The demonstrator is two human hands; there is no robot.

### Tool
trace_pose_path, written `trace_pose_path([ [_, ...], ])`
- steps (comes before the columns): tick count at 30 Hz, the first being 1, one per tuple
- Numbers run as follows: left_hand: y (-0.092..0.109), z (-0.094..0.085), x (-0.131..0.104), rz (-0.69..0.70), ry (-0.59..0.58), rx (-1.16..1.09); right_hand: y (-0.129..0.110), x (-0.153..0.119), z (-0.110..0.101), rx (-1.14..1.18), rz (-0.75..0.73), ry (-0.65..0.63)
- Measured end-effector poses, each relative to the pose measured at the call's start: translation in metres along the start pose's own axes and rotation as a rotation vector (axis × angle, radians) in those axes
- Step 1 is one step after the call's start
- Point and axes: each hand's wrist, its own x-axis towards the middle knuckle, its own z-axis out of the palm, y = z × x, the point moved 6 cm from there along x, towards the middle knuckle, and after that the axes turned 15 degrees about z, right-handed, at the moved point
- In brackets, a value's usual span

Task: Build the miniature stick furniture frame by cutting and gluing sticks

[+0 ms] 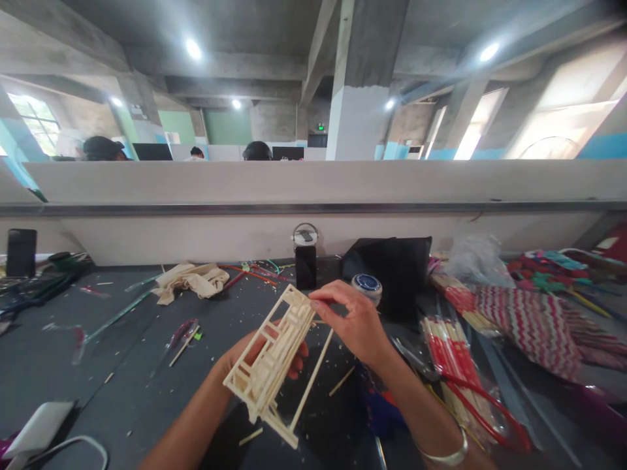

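Observation:
A pale wooden stick frame [274,352], built of thin bars, is held tilted above the dark table [147,391]. My left hand [245,349] is wrapped round it from below and behind, its fingertips showing past the right side. At the frame's upper right corner, my right hand [350,316] pinches with thumb and forefinger; whether it grips the frame or a small piece there is hidden. One long stick [313,378] slants from the frame's lower end up toward my right hand.
A phone [306,266] stands by the low partition [245,236], beside a round tin [367,286]. Packed sticks [453,359], red-handled pliers or scissors [490,411] and striped cloth [529,320] lie right. Beige cloth [191,281] and a white device [42,427] are left.

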Motion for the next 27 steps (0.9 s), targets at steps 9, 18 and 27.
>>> trace_pose_path([
  [9, -0.006, -0.009, -0.002, -0.054, -0.046, -0.015, -0.006, -0.005, -0.001, -0.191, -0.113, 0.117],
  [18, -0.009, -0.018, 0.004, -0.033, -0.056, -0.08, -0.004, -0.007, -0.011, -0.16, -0.061, 0.222],
  [27, -0.002, -0.04, 0.018, 0.128, 0.108, -0.156, -0.031, -0.022, 0.01, -0.244, -0.132, -0.008],
])
